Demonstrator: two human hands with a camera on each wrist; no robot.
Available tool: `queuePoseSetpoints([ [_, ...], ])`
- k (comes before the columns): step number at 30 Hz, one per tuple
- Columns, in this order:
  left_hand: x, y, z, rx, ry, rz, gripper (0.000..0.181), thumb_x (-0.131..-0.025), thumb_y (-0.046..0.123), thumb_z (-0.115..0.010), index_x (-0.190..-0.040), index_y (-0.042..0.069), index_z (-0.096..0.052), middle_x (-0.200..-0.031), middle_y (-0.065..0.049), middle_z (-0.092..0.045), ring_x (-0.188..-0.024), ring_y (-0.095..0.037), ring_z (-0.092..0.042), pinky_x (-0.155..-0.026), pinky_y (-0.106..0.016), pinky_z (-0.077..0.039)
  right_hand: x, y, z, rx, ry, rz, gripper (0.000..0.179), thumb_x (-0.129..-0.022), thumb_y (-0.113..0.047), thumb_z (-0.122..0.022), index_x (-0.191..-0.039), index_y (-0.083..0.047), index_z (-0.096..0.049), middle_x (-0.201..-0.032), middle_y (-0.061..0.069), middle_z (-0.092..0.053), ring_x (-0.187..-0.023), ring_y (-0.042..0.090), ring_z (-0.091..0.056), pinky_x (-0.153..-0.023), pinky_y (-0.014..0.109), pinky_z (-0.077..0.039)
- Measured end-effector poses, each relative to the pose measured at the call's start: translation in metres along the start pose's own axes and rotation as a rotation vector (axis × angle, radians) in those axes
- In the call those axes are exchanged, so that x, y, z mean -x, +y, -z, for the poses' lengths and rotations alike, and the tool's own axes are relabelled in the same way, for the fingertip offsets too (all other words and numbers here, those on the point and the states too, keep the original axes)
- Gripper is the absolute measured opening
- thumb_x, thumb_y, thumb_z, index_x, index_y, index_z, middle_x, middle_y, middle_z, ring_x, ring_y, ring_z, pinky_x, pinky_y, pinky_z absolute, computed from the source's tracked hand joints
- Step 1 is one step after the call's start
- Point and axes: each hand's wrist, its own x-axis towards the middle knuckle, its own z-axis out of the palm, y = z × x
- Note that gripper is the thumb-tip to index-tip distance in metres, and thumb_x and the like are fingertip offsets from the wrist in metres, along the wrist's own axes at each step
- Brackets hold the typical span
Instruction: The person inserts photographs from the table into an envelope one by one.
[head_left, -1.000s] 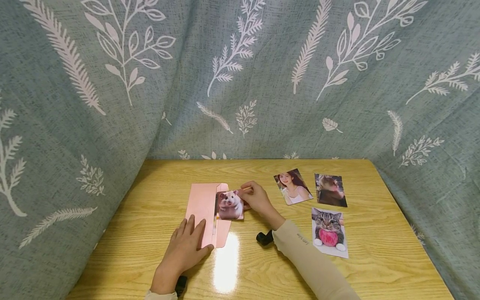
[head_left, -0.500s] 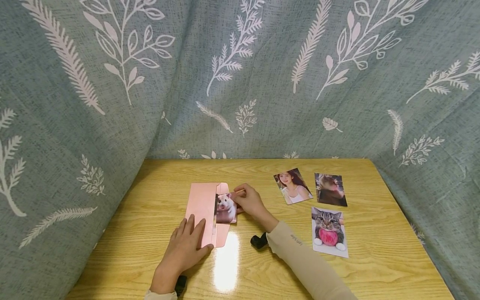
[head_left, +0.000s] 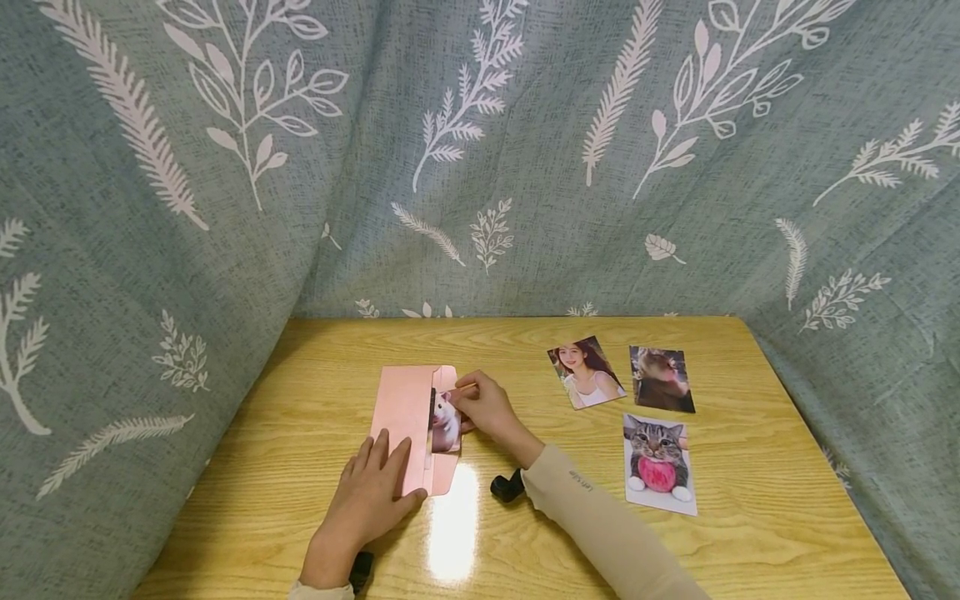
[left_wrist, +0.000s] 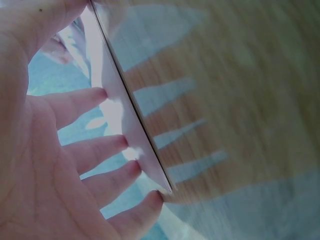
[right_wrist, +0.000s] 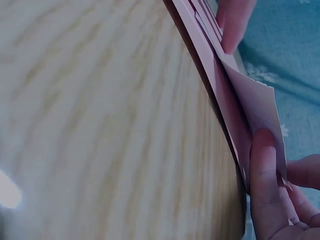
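A pink envelope (head_left: 401,396) lies on the wooden table with its flap (head_left: 448,475) folded out to the right. My left hand (head_left: 363,496) rests on its near left part, fingers spread; the left wrist view has those fingertips along the envelope's edge (left_wrist: 132,132). A photo of a white hamster (head_left: 446,433) sits partly in the envelope's mouth, its left part hidden inside. My right hand (head_left: 491,414) pinches the photo's outer edge between thumb and fingers. In the right wrist view the photo (right_wrist: 257,102) slants into the opening above the pink flap (right_wrist: 232,117).
Three more photos lie at the right: a person in a white top (head_left: 585,375), a dark blurred picture (head_left: 662,381) and a cat with a pink apple (head_left: 660,467). A leaf-patterned curtain (head_left: 555,258) hangs behind the table (head_left: 562,550).
My right hand has moved left and pushed the hamster photo farther into the envelope, so less of it shows. The left hand and the envelope have stayed in place.
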Motion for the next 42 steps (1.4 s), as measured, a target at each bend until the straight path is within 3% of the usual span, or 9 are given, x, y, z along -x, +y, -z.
queuePoseSetpoints([
  [14,0.000,0.001,-0.001,-0.006,0.012,-0.004,0.078,-0.091,0.048,-0.071,-0.152,0.008,-0.043,-0.157,-0.031,-0.026,-0.144,-0.052,-0.019,-0.110,-0.070,-0.022,0.003,-0.001,-0.014,-0.014,-0.010,-0.004,0.022,-0.093,0.005,-0.064,-0.114,0.006,-0.057,-0.089,0.012,-0.068,-0.052,0.016,-0.062,-0.048,0.035,-0.058],
  [27,0.001,0.001,-0.002,-0.008,0.016,-0.005,0.079,-0.091,0.049,-0.070,-0.152,0.008,-0.043,-0.156,-0.031,-0.026,-0.144,-0.051,-0.020,-0.110,-0.069,-0.022,0.013,0.001,-0.009,0.150,0.023,0.013,0.027,-0.095,-0.006,-0.068,-0.119,0.004,-0.061,-0.098,0.010,-0.067,-0.064,0.015,-0.066,-0.056,0.029,-0.059],
  [36,0.001,0.001,-0.002,-0.012,0.011,-0.002,0.078,-0.091,0.048,-0.070,-0.152,0.008,-0.043,-0.157,-0.032,-0.025,-0.144,-0.051,-0.019,-0.110,-0.069,-0.022,0.030,0.003,-0.005,0.156,-0.017,0.034,0.025,-0.095,-0.001,-0.066,-0.118,0.005,-0.062,-0.097,0.012,-0.067,-0.069,0.018,-0.069,-0.060,0.028,-0.059],
  [42,0.000,0.001,0.000,-0.014,0.000,0.005,0.078,-0.092,0.048,-0.069,-0.152,0.008,-0.042,-0.157,-0.032,-0.025,-0.144,-0.052,-0.018,-0.110,-0.069,-0.021,0.036,0.003,-0.006,0.071,-0.035,0.013,0.026,-0.094,0.000,-0.067,-0.118,0.007,-0.061,-0.099,0.013,-0.068,-0.075,0.023,-0.070,-0.066,0.031,-0.060],
])
